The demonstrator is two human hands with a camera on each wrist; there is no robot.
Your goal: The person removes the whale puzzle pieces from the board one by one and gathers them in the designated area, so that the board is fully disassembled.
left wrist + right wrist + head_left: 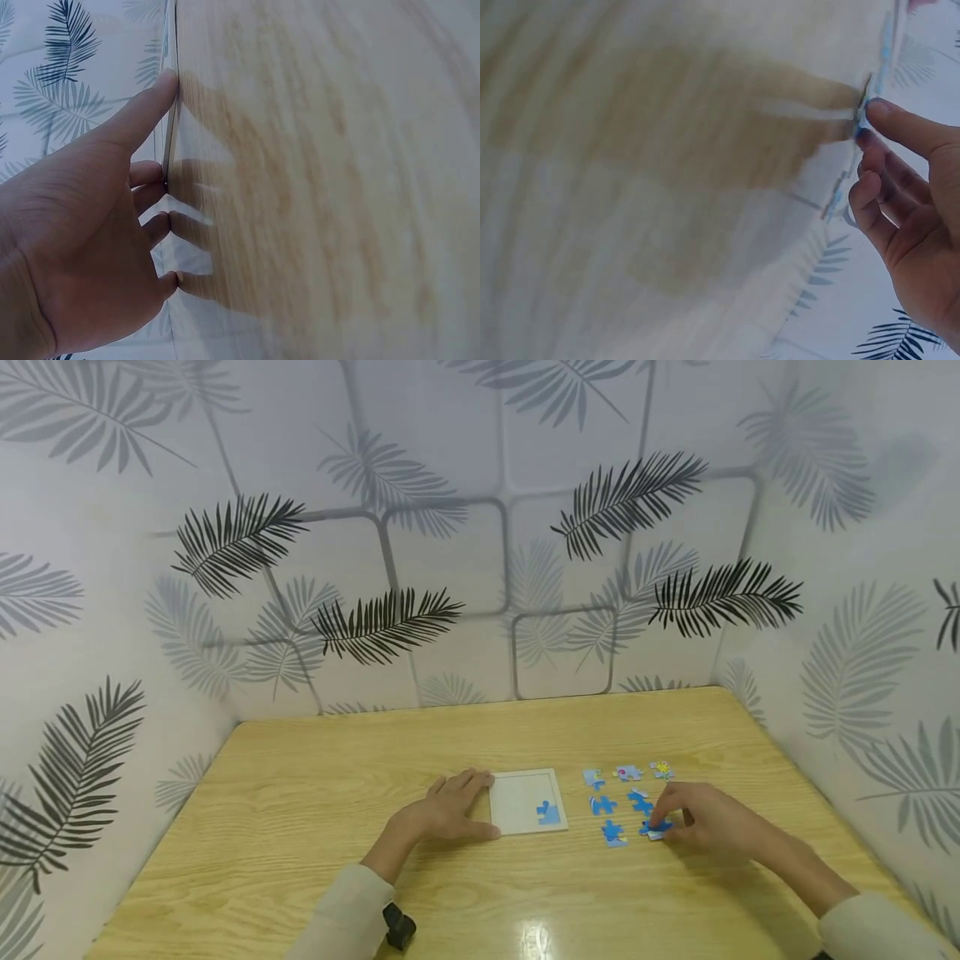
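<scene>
A square white puzzle tray [517, 803] lies on the wooden table, one light-blue jigsaw piece [550, 815] set in its lower right corner. My left hand [450, 810] rests at the tray's left side, fingers spread, with thumb and fingertips at its edge. In the left wrist view, the left hand [90, 217] has its fingertips down on the tabletop. To the right of the tray, my right hand [708, 821] pinches a dark-blue jigsaw piece [656, 829] between thumb and fingers. The right wrist view shows the right hand [915, 187] gripping that thin piece edge-on, close over the table.
Several loose jigsaw pieces lie in rough rows right of the tray, among them a yellow-flowered piece [662, 769], a piece with a pink swirl [628, 773] and a blue piece [613, 833]. Leaf-patterned wall covering [465, 560] borders the table [337, 777] at the back and sides.
</scene>
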